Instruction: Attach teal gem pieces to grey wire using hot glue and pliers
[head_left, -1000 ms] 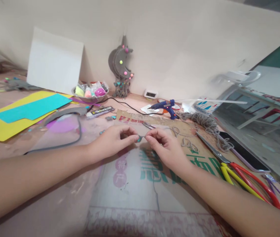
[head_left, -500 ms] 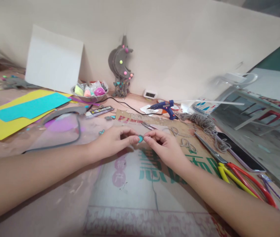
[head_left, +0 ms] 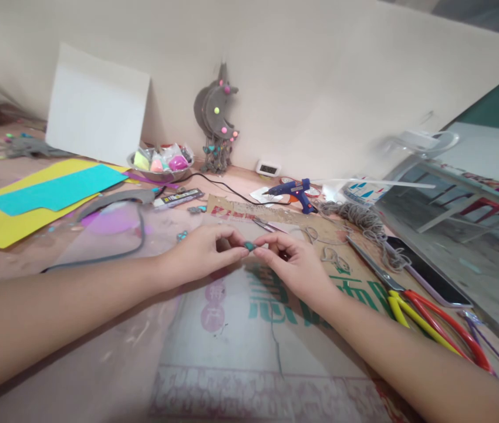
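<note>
Between my two hands is a small teal piece (head_left: 249,245), pinched at its edges by thumbs and fingertips; it looks like a felt cut-out, too small to tell its shape. My left hand (head_left: 205,249) grips its left side, fingers closed. From the right, my right hand (head_left: 291,258) pinches it too. Below them lies a flattened printed bag (head_left: 214,358) with green and purple characters. A grey thread (head_left: 276,341) rests on it. Just left of my left fingers is another small teal piece (head_left: 182,235).
Scissors (head_left: 401,291) and a phone (head_left: 430,270) lie at right, beside grey yarn (head_left: 359,217). A blue glue gun (head_left: 293,189) stands behind my hands. Yellow and blue sheets (head_left: 56,191) lie left. A moon-shaped decoration (head_left: 214,111) leans on the wall, near a bowl (head_left: 157,174) of coloured packets.
The teal piece has turned between my fingertips, from a bright face to a darker, narrower look. Both hands have stayed in nearly the same place.
</note>
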`<action>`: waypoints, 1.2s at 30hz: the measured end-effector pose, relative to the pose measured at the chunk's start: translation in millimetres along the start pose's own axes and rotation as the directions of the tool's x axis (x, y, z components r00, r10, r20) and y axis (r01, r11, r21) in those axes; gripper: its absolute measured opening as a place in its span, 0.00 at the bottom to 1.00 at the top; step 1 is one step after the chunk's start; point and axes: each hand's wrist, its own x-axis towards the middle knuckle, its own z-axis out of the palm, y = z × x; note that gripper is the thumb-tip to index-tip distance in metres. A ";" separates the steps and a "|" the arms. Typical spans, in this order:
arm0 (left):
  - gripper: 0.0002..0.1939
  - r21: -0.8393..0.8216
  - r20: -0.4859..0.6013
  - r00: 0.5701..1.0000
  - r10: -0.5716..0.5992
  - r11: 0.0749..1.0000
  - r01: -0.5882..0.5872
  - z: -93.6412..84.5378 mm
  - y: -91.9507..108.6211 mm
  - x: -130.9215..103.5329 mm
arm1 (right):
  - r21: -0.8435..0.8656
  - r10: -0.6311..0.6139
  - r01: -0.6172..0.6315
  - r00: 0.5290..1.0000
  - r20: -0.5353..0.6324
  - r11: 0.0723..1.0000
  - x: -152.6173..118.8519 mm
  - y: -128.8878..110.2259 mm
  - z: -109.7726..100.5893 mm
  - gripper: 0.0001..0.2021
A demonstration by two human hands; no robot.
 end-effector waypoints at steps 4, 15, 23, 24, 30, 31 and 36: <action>0.15 0.000 0.018 1.000 0.000 1.000 0.000 0.2 1.2 0.2 | -0.040 0.002 -0.001 1.000 0.014 0.999 -0.2 -0.2 0.6 0.09; 0.16 0.005 0.025 1.000 -0.003 1.000 0.003 -0.9 -0.2 1.0 | 0.033 -0.030 0.028 0.999 0.042 0.999 1.8 -2.1 -0.9 0.09; 0.13 -0.042 0.017 1.000 -0.004 0.999 0.004 -0.6 -1.5 1.2 | -0.047 -0.009 0.010 1.000 0.015 0.999 0.3 -2.2 -0.2 0.09; 0.12 -0.050 0.015 1.000 -0.007 0.999 0.007 -0.4 -1.4 1.0 | -0.069 -0.041 0.039 0.999 -0.018 0.997 1.6 -3.4 -4.2 0.09; 0.12 -0.090 0.043 0.996 -0.077 0.993 0.081 0.5 1.7 -0.8 | -0.266 -0.091 0.033 0.974 -0.208 0.963 24.7 9.2 -43.6 0.09; 0.12 -0.097 0.047 0.995 -0.084 0.991 0.088 0.5 2.3 -0.9 | -0.341 -0.093 0.032 0.982 -0.164 0.940 28.7 15.1 -47.5 0.08; 0.11 -0.089 0.046 0.995 -0.088 0.992 0.092 -0.6 3.9 -0.9 | -0.541 -0.099 0.085 0.995 0.003 0.837 37.2 38.5 -44.9 0.11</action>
